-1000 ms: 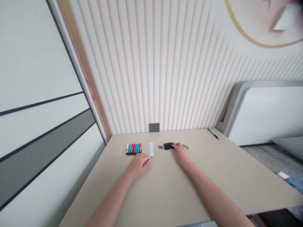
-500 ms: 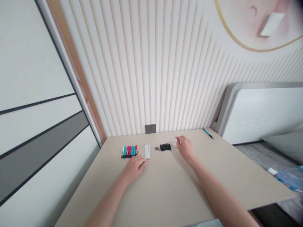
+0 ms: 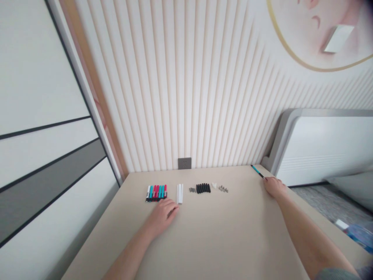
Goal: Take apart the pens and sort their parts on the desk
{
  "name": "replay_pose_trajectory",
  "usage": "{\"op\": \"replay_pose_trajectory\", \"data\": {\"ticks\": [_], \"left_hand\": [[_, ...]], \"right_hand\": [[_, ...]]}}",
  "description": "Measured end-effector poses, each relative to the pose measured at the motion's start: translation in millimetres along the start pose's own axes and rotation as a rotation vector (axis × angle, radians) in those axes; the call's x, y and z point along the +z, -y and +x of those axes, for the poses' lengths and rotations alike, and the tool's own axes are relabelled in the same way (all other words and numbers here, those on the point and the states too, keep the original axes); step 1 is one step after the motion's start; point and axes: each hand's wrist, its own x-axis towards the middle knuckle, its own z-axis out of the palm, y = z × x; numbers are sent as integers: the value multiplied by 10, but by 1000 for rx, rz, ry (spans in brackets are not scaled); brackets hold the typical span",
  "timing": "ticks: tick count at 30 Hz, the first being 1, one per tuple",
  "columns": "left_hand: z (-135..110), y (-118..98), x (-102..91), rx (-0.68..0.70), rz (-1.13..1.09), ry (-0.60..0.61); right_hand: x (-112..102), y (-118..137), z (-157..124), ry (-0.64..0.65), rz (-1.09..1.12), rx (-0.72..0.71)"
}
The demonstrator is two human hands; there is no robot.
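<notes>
My left hand (image 3: 163, 215) lies on the beige table (image 3: 221, 233), fingers loosely curled, just in front of a row of red, teal and white pens (image 3: 156, 193) and a few white tubes (image 3: 180, 193). My right hand (image 3: 273, 186) reaches to the table's far right edge and touches the near end of a teal pen (image 3: 257, 171); its fingers are curled over the pen's tip. Between the hands lie a row of black caps (image 3: 203, 188), small grey parts (image 3: 192, 190), small white parts (image 3: 214, 185) and small grey tips (image 3: 223, 189).
A ribbed wall with a grey socket (image 3: 184, 163) rises behind the table. A white-and-grey headboard (image 3: 323, 147) stands at the right, next to the table's corner. A panelled wall runs along the left side.
My right hand has left the black caps and small parts and swung right to the teal pen at the table's edge. The left hand has stayed put.
</notes>
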Motion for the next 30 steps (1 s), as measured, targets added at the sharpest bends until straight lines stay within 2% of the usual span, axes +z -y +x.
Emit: {"op": "replay_pose_trajectory", "data": {"ticks": [7,10,12,14,16,19,22,24,26,30], "left_hand": [[6,-29,-22,-22,-15,-12],[4,-26,-11,-21,-18,-23],[1,-23,2,-12,-25,-38],[-2,-21,16,-7,-38,-55],[-5,-14,26,-18,-49,-88],[-9,17,35,-62,-61,-180],[-18,61,33,-102,-65,-266],[-29,82,24,-115,-68,-295],[-40,90,11,-117,-78,-285],[-40,76,-8,-105,-89,-171]], "right_hand": [[180,-217,181,138,-56,76],[202,-212,160,100,-53,110],[209,-126,67,19,15,74],[211,49,-111,-72,178,-63],[205,309,-384,-62,360,-273],[178,785,-928,88,535,-589],[135,1239,-1459,264,599,-856],[106,1482,-1714,332,632,-936],[83,1662,-1875,369,688,-946],[66,1789,-2023,429,777,-888]]}}
